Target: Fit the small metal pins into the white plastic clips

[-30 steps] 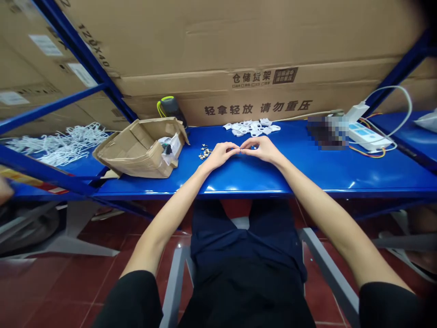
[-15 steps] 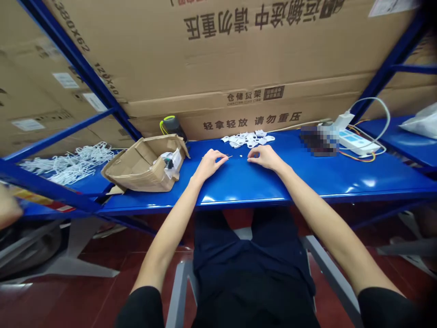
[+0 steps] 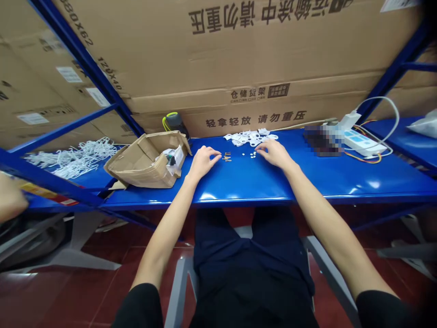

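Observation:
My left hand (image 3: 204,163) rests on the blue steel shelf (image 3: 239,187), its fingertips just left of a small group of brass pins (image 3: 227,156). My right hand (image 3: 275,153) lies nearby, with its fingers close to several tiny white pieces (image 3: 251,156). Neither hand visibly holds anything, though something very small could be hidden by the fingers. Behind the right hand, a heap of flat white plastic parts (image 3: 251,138) lies on the shelf.
An open cardboard box (image 3: 146,164) with packets inside stands left of my left hand. A tangle of white plastic strands (image 3: 78,157) lies further left. A pixelated patch (image 3: 322,141) and a white power strip (image 3: 363,143) with wires sit right. Another person's hand (image 3: 10,198) enters at the left edge.
My hands have moved apart from fingertips nearly touching. Brass pins and tiny white pieces now show between them. The view has tilted slightly upward and shifted.

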`<state>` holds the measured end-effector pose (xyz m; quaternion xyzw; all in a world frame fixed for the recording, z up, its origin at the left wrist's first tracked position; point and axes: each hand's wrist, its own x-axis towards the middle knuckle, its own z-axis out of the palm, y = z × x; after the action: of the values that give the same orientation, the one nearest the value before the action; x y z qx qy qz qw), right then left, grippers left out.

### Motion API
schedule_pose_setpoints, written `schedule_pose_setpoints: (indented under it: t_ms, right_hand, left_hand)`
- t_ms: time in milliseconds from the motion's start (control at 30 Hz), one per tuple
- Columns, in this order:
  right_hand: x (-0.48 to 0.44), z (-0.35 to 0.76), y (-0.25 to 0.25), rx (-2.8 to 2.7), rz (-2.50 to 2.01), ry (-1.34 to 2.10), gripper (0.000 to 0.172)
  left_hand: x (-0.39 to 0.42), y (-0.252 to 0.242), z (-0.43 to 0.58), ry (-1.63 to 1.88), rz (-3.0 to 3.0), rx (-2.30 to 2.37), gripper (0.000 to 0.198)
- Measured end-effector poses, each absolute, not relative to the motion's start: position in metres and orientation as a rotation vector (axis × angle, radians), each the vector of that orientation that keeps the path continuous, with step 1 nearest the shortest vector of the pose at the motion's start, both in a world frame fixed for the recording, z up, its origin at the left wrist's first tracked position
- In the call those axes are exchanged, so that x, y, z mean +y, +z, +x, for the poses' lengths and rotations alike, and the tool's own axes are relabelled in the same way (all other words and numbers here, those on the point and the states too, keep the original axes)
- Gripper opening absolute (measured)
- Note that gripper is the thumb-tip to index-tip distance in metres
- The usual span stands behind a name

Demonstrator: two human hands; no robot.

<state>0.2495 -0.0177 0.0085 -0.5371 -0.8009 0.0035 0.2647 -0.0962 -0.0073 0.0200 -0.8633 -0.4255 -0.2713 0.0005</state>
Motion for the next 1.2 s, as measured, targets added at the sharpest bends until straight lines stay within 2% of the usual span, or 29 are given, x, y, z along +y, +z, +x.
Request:
schedule_pose_setpoints:
  t_ms: [200,367,567,967,1200]
  right_hand:
    - [-0.017,0.246,0.004,-2.191,-1.388,0.012,0.024]
    - [-0.019,0.240,0.000,-2.266,-1.370,0.039,0.022]
    - [-0.018,0.242,-0.002,-2.302,-1.429,-0.023,0.023]
    - [-0.024,0.221,-0.003,-2.278,-1.305,-0.069,0.031]
    - [-0.027,0.209,-0.002,-2.281,-1.255,-0.020,0.031]
  left_hand:
    - [-0.030,0.032,-0.150,-1.022,-2.538,-1.539,0.030]
    - [-0.053,0.033,-0.171,-0.923,-2.630,-1.590,0.030]
    - [-0.055,0.023,-0.163,-0.771,-2.700,-1.562,0.033]
    - [-0.041,0.016,-0.128,-0.526,-2.551,-1.465,0.026]
    - [-0.047,0.020,-0.110,-0.482,-2.480,-1.455,0.033]
